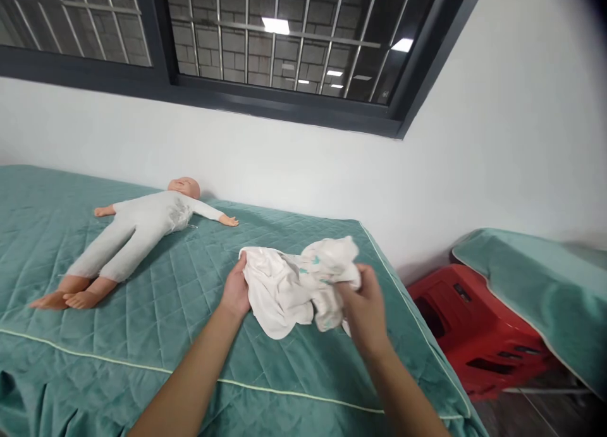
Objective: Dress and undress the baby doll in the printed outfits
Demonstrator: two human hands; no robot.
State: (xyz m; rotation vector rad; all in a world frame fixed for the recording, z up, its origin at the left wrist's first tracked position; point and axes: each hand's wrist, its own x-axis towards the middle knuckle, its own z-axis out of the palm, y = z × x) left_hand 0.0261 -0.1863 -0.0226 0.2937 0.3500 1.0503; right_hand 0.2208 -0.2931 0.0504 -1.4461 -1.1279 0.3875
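A crumpled white garment (279,291) with small teal prints is stretched between my two hands, just above the green quilted bedspread (156,317). Its left edge is gripped by my left hand (237,286), thumb on top and the other fingers mostly hidden. My right hand (366,310) is closed on the bunched, printed end at the right; the folds there are slightly blurred. The garment's exact cut cannot be made out. To the left, a baby doll (142,225) in a white suit lies on its back, arms spread, apart from both hands.
A white wall (303,171) runs along the bed's far side, below a dark-framed window (284,98) with metal bars behind it. Off the bed's right edge stands a red plastic piece (478,323) with slots, partly under another green cover (535,279).
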